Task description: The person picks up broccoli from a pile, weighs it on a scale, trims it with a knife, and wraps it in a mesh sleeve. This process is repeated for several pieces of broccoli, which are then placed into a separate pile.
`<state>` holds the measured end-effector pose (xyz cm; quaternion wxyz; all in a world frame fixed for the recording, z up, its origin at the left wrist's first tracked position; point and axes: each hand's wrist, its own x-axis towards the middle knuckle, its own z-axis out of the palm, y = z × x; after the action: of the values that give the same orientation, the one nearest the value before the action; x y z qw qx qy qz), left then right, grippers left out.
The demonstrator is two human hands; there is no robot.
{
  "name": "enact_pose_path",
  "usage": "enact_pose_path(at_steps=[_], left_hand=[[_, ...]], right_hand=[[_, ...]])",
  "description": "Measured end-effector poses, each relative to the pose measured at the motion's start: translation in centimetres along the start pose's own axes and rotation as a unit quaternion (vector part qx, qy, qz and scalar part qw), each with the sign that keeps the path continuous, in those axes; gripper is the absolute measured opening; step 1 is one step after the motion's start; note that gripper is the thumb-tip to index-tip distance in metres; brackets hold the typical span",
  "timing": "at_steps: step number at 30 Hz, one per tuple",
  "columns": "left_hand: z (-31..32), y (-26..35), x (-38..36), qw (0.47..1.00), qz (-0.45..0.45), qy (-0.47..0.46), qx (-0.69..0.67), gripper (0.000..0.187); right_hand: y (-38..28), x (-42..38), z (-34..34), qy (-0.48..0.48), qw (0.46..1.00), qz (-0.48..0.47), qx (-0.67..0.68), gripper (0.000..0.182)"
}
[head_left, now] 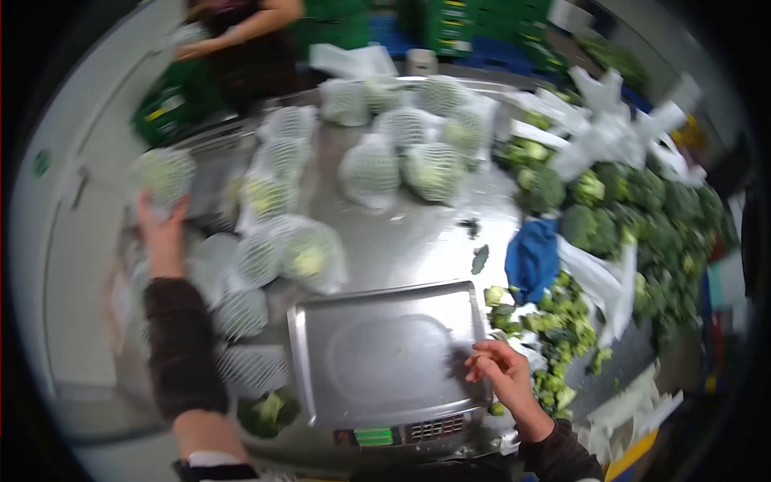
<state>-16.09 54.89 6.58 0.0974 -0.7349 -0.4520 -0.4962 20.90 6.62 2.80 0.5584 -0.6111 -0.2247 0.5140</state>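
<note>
My left hand [161, 229] is stretched out to the far left and grips a bagged broccoli [165, 175] in a perforated plastic bag, lifted at the edge of the metal table [409, 237]. My right hand [502, 371] rests with curled fingers on the right rim of the steel scale pan [381, 353] and holds nothing. The pan is bare. Several more bagged broccoli heads [301, 255] lie between my left arm and the scale.
Loose broccoli [642, 225] is piled at the right, with cut florets [562, 321] and a blue cloth [532, 259] beside the scale. More filled bags [418, 149] lie at the far end. Another person [241, 40] stands beyond the table by green crates [474, 24].
</note>
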Motion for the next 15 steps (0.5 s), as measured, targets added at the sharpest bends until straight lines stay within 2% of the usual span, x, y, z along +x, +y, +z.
enact_pose_path(at_steps=[1,2,3,4,5,6,7,8,12,15], left_hand=[[1.0,-1.6,1.0,0.989,-0.052,-0.056,-0.123,0.062],[2.5,-7.1,2.2,0.988,-0.059,-0.072,-0.123,0.063],[3.8,-14.0,3.1,0.965,-0.136,-0.102,-0.200,0.064],[5.7,-21.1,4.1,0.868,-0.312,-0.117,-0.367,0.065],[7.7,-27.6,4.5,0.766,-0.441,-0.113,-0.454,0.066],[9.6,-33.5,2.2,0.919,-0.201,-0.139,-0.308,0.062],[7.7,-31.0,3.2,0.958,-0.193,-0.151,-0.149,0.061],[6.9,-28.1,3.8,0.960,-0.215,-0.161,-0.083,0.061],[5.6,-23.2,3.9,0.957,-0.228,-0.179,-0.014,0.058],[5.0,-19.9,3.8,0.957,-0.223,-0.186,-0.005,0.056]], right_hand=[[0.1,-0.3,-0.6,0.021,1.000,0.012,-0.007,0.025],[0.3,-0.7,-1.1,0.051,0.998,0.025,-0.014,0.025],[0.6,-1.0,-1.6,0.072,0.996,0.052,-0.003,0.025],[0.4,-1.1,-1.8,0.082,0.994,0.072,0.001,0.026],[0.8,-1.3,-2.1,0.082,0.995,0.064,0.001,0.027],[1.1,-1.4,-2.2,0.088,0.994,0.066,0.001,0.026],[1.3,-1.6,-2.3,0.103,0.992,0.068,0.011,0.026],[1.4,-1.7,-2.4,0.106,0.992,0.071,0.020,0.026],[1.4,-1.9,-4.4,0.102,0.993,0.059,-0.003,0.026],[1.8,-2.0,-8.5,0.193,0.979,0.003,-0.069,0.027]])
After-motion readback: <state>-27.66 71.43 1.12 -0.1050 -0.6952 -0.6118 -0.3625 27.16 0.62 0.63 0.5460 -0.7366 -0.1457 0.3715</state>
